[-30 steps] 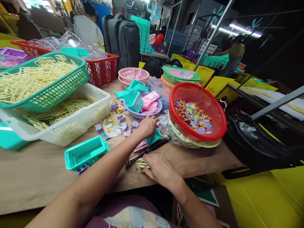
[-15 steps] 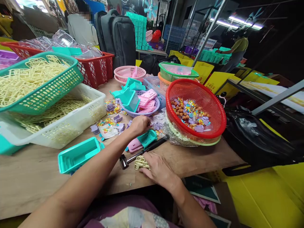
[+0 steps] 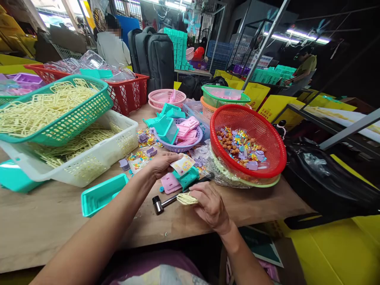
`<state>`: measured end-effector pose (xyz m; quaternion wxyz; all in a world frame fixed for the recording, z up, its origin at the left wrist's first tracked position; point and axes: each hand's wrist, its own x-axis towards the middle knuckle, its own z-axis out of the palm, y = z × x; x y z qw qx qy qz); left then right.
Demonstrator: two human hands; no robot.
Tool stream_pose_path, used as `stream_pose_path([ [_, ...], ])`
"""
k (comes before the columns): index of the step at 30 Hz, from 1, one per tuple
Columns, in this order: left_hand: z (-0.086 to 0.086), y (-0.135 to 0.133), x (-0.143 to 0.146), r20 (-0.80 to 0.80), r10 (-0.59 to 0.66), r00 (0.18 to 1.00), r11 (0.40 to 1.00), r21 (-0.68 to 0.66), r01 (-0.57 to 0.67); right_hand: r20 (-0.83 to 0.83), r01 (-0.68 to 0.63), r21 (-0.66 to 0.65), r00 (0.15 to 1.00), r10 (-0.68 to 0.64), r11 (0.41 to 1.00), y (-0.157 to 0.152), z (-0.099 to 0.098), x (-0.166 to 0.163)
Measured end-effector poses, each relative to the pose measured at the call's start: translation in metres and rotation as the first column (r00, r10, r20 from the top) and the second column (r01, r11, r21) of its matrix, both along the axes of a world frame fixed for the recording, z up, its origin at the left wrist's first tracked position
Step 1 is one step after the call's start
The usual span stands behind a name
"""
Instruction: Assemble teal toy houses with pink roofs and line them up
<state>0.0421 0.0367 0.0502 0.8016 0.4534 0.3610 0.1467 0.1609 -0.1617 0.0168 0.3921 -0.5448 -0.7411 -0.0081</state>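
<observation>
My left hand (image 3: 162,163) pinches a small printed sheet (image 3: 183,164), white and yellow with coloured figures, over the middle of the table. In my right hand (image 3: 209,204) are several flat cream plastic frames (image 3: 186,198), held together as a bundle just above the wood. Behind that bundle lies a hammer (image 3: 158,206) with a metal head and black handle. A pink plastic piece (image 3: 170,183) and a teal piece (image 3: 190,179) lie under and beside the sheet. To the left stands an open teal box (image 3: 102,196).
A tilted red basket (image 3: 280,148) of small coloured parts stands at the right. Teal (image 3: 74,118) and white baskets (image 3: 97,158) of cream pieces fill the left. A lilac basket (image 3: 181,148) holds teal and pink parts. Two people are in the background.
My left hand has drawn back towards me from the parts pile and now holds the printed sheet. My right hand has lifted and turned the cream frames.
</observation>
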Motion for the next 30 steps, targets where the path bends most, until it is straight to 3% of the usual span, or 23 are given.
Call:
stream_pose_path([
  [3, -0.003, -0.021, -0.003, 0.012, 0.02, 1.0, 0.985, -0.173, -0.017, 0.127, 0.044, 0.146, 0.99, -0.063, 0.988, -0.001, 0.004, 0.0],
  [6, -0.012, -0.045, -0.008, 0.01, -0.055, 0.998, 0.974, -0.219, 0.056, 0.184, 0.02, 0.202, 0.981, -0.058, 0.979, 0.0, 0.004, 0.0],
  [8, -0.016, -0.058, -0.015, -0.014, -0.118, 0.993, 0.981, -0.157, 0.114, 0.172, -0.05, 0.207, 0.985, 0.014, 0.977, 0.001, 0.004, 0.002],
  [11, -0.017, -0.068, -0.031, -0.092, -0.149, 0.985, 0.972, 0.169, 0.163, 0.026, -0.088, 0.163, 0.996, 0.085, 0.983, 0.004, 0.004, 0.006],
  [13, -0.014, -0.069, -0.042, -0.085, -0.187, 0.979, 0.885, 0.418, 0.205, -0.147, -0.071, 0.109, 0.985, 0.086, 0.992, 0.004, 0.005, 0.008],
  [16, -0.01, -0.066, -0.054, -0.088, -0.214, 0.973, 0.723, 0.655, 0.219, -0.362, -0.052, -0.001, 0.931, 0.048, 0.999, 0.002, 0.007, 0.006],
  [19, -0.009, -0.063, -0.056, -0.105, -0.124, 0.987, 0.55, 0.82, 0.157, -0.512, -0.025, -0.173, 0.856, -0.068, 0.985, -0.001, 0.007, 0.002],
  [21, -0.011, -0.062, -0.053, -0.106, -0.155, 0.982, 0.497, 0.851, 0.17, -0.628, -0.053, -0.285, 0.765, -0.144, 0.957, -0.001, 0.005, 0.0],
  [23, -0.015, -0.062, -0.05, -0.142, -0.191, 0.971, 0.523, 0.823, 0.223, -0.725, -0.106, -0.359, 0.657, -0.206, 0.927, 0.0, 0.0, 0.001],
  [27, -0.03, -0.066, -0.045, -0.136, -0.101, 0.986, 0.705, 0.689, 0.167, -0.851, -0.146, -0.384, 0.44, -0.288, 0.911, 0.001, -0.008, 0.01],
  [30, -0.035, -0.076, -0.04, -0.103, -0.013, 0.995, 0.783, 0.618, 0.074, -0.875, -0.173, -0.39, 0.377, -0.305, 0.905, -0.001, -0.006, 0.013],
])
